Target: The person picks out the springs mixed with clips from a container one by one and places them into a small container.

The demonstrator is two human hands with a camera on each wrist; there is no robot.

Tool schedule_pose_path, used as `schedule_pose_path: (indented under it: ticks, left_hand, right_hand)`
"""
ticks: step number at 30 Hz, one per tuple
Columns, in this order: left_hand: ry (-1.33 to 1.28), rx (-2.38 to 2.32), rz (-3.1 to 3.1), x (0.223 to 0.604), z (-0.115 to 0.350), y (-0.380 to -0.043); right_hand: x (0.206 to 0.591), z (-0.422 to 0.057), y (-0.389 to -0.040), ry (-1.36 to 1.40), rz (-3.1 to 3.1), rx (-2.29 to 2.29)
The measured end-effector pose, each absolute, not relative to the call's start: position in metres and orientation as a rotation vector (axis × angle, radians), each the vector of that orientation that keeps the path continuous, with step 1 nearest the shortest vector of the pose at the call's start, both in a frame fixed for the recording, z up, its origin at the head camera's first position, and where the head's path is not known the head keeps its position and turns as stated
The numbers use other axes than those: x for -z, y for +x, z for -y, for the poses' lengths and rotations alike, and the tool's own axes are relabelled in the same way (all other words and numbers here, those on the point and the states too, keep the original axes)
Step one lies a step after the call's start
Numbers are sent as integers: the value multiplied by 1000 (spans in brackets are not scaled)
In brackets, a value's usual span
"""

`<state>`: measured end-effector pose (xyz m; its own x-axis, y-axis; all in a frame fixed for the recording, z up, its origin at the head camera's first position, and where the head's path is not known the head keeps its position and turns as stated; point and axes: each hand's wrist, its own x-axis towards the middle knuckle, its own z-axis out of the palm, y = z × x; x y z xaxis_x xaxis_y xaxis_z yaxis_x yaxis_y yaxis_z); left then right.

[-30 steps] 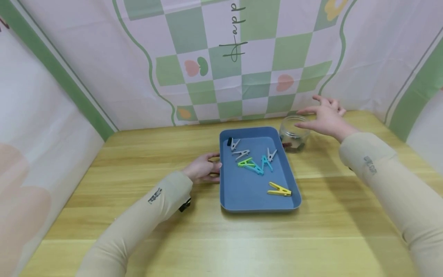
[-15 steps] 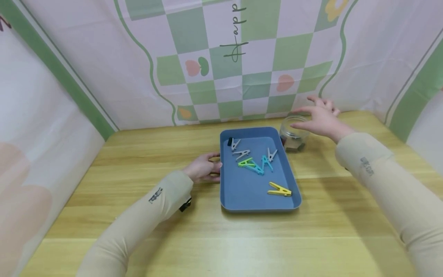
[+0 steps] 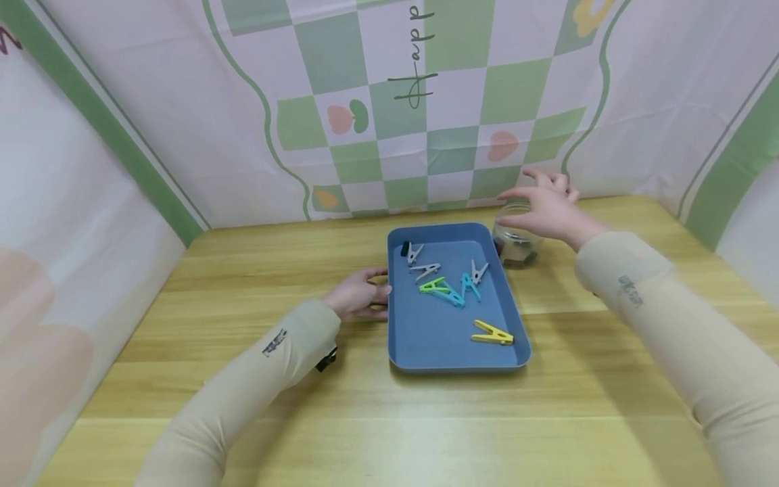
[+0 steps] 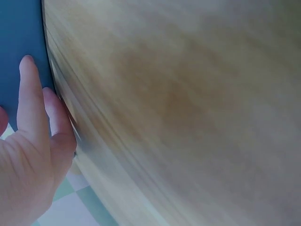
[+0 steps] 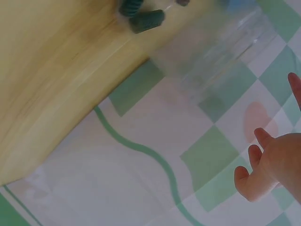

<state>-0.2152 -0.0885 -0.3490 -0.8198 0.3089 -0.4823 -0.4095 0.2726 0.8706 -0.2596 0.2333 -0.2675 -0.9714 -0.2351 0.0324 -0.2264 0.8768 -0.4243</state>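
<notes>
A blue tray (image 3: 426,348) holds several clothespins: grey, turquoise, green and one yellow clothespin (image 3: 493,333). Against the tray's left wall rests my left hand (image 3: 358,295); the left wrist view shows its extended fingers (image 4: 32,89) touching the blue side. Beyond the tray's far right corner stands a clear round jar (image 3: 517,251) with dark small pieces (image 5: 146,21) at its bottom. Just above the jar's mouth hovers my right hand (image 3: 550,211), fingers spread and nothing in them. Part of the jar's rim is hidden behind that hand.
The wooden table (image 3: 274,264) carries the tray and jar. A patterned cloth (image 3: 341,155) hangs along its back edge, close behind the jar. A small black object (image 3: 406,249) lies by a grey clothespin in the tray's far left corner.
My right hand has shifted left, from beside the jar to over its mouth. The left hand, the tray and the clothespins stay where they were.
</notes>
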Motion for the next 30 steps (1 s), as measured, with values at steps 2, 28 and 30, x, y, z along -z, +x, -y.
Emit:
schedule_pose_path:
  ticks: [2, 28, 30]
  left_hand:
    - [-92, -1598, -1964, 349, 88, -215]
    - [-89, -1611, -1958, 350, 90, -215]
    - [-88, -1609, -1959, 351, 90, -216]
  right_hand:
    - [266, -229, -260, -387, -3020, 674]
    - [256, -177, -263, -496, -2995, 670]
    - [255, -171, -263, -511, -2985, 684]
